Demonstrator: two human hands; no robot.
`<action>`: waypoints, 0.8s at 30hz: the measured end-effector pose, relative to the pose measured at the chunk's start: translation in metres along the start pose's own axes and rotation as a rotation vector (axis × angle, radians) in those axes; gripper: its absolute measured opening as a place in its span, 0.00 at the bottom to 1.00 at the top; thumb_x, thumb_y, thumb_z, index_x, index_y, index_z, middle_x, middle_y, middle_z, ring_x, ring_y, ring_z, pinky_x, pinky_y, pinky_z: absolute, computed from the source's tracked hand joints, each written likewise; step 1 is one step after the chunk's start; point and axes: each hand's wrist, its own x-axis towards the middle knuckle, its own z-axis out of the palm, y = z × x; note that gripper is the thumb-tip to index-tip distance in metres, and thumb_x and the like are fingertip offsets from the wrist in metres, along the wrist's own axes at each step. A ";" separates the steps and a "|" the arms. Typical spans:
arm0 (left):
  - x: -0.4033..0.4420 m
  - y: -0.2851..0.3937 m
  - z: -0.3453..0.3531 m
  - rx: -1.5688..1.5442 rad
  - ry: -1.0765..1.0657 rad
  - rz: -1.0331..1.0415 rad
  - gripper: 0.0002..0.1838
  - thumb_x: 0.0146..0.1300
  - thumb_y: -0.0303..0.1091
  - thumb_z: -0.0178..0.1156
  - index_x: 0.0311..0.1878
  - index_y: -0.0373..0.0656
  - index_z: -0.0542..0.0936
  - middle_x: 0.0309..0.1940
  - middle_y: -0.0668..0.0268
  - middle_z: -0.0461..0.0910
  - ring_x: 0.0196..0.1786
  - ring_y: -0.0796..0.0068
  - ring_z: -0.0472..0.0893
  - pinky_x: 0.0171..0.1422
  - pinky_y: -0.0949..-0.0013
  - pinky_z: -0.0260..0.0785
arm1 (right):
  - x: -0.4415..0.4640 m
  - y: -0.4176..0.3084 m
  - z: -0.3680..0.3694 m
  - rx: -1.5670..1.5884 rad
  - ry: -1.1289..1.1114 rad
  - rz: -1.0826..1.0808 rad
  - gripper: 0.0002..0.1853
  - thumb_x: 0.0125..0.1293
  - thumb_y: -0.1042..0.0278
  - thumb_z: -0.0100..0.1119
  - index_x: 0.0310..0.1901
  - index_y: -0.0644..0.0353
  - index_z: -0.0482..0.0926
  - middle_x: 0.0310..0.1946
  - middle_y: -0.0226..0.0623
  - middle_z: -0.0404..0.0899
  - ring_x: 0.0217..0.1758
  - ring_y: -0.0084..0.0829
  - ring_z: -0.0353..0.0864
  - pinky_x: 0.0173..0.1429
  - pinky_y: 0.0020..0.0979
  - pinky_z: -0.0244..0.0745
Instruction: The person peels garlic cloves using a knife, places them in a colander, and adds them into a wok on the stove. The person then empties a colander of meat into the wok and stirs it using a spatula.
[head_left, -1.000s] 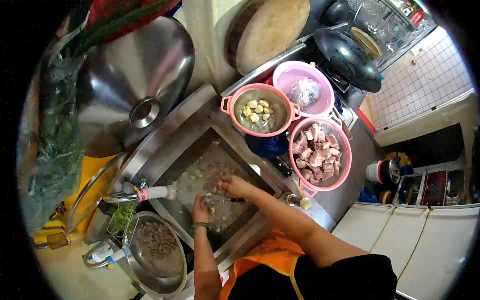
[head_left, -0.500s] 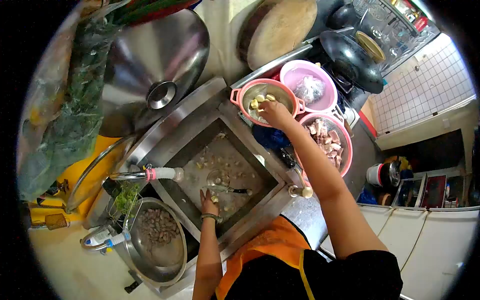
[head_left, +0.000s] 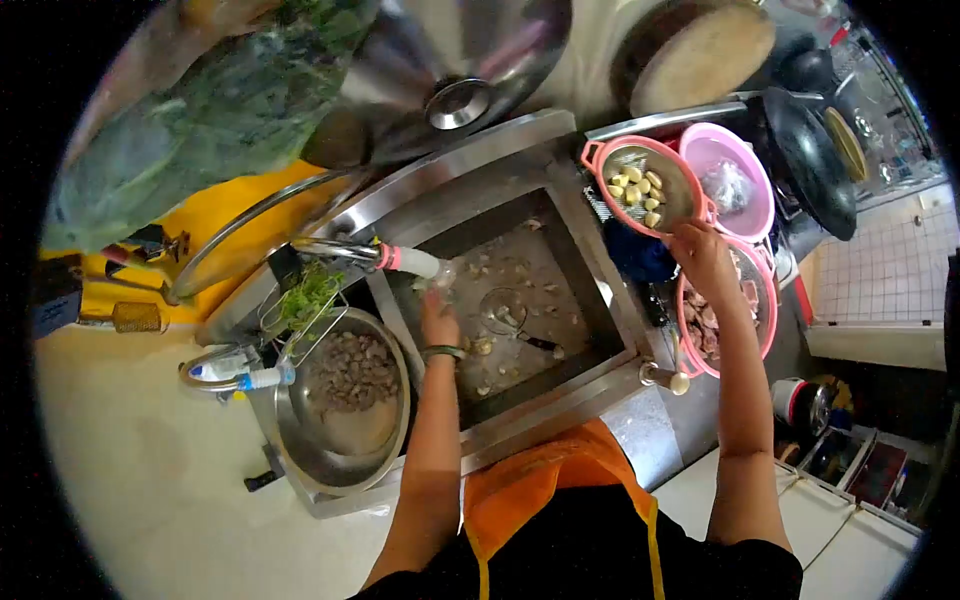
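Note:
My right hand [head_left: 703,262] has its fingers closed on the near rim of a pink colander [head_left: 588,152] that holds several pale garlic cloves [head_left: 632,190]. In the sink, my left hand [head_left: 437,318] is blurred beneath the faucet's nozzle [head_left: 410,262], so its fingers and anything in them are unclear. Shallow water with loose skins and bits covers the sink bottom [head_left: 525,270]. A knife with a black handle [head_left: 540,343] lies there, to the right of my left hand.
A pink basin [head_left: 755,165] with a plastic bag and a colander of meat chunks [head_left: 708,330] stand at right. Left of the sink, a metal bowl [head_left: 345,465] holds small brownish pieces, with green herbs [head_left: 308,302] above. A large metal lid [head_left: 400,55] rests behind.
My right hand has moved from among the garlic cloves to the colander's near rim. My left hand has shifted away from the knife toward the nozzle. The camera view has turned.

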 end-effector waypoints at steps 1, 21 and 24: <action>0.012 -0.002 0.002 0.107 -0.013 0.069 0.18 0.61 0.32 0.52 0.54 0.40 0.73 0.49 0.57 0.76 0.49 0.63 0.75 0.54 0.64 0.64 | -0.005 0.000 -0.008 -0.040 0.015 0.007 0.11 0.57 0.67 0.59 0.39 0.65 0.79 0.38 0.45 0.78 0.36 0.42 0.80 0.41 0.38 0.74; -0.002 0.031 -0.033 -0.761 -0.160 -0.327 0.16 0.59 0.26 0.56 0.51 0.40 0.71 0.45 0.64 0.74 0.31 0.75 0.76 0.29 0.74 0.68 | 0.017 0.035 0.057 -0.562 -0.122 -0.033 0.03 0.51 0.69 0.53 0.29 0.53 0.76 0.22 0.36 0.78 0.31 0.35 0.79 0.42 0.35 0.69; -0.020 0.022 -0.031 -0.569 -0.297 -0.347 0.17 0.60 0.28 0.56 0.54 0.40 0.70 0.46 0.63 0.74 0.34 0.75 0.76 0.33 0.72 0.68 | 0.011 0.025 0.049 -0.438 0.045 -0.210 0.07 0.49 0.69 0.53 0.30 0.51 0.79 0.20 0.35 0.76 0.28 0.38 0.78 0.39 0.38 0.71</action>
